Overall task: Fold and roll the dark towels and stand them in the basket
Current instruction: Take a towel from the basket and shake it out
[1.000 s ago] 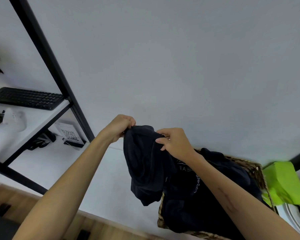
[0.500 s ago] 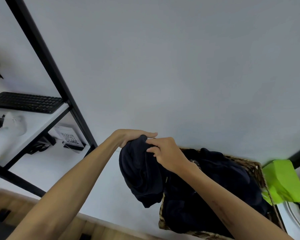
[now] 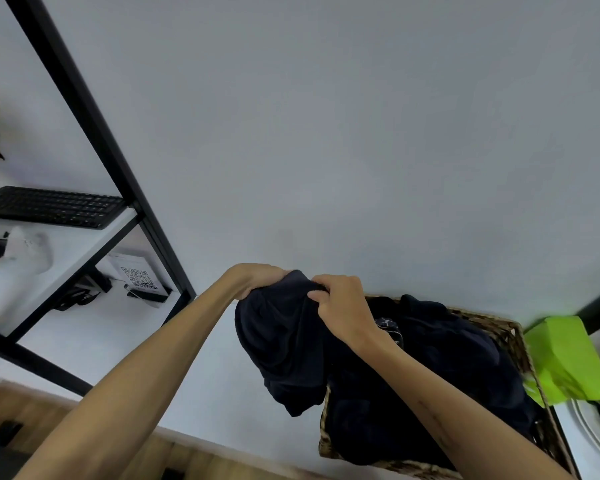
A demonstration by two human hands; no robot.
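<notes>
Head view: both hands, left hand and right hand, each grip pinching one dark towel beside the basket; it looks unfolded, rolling is left.

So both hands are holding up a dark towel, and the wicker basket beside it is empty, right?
Not quite. Both the left hand and right hand do grip the dark towel, but the wicker basket is not empty: the head view shows it filled with more dark cloth.
</notes>
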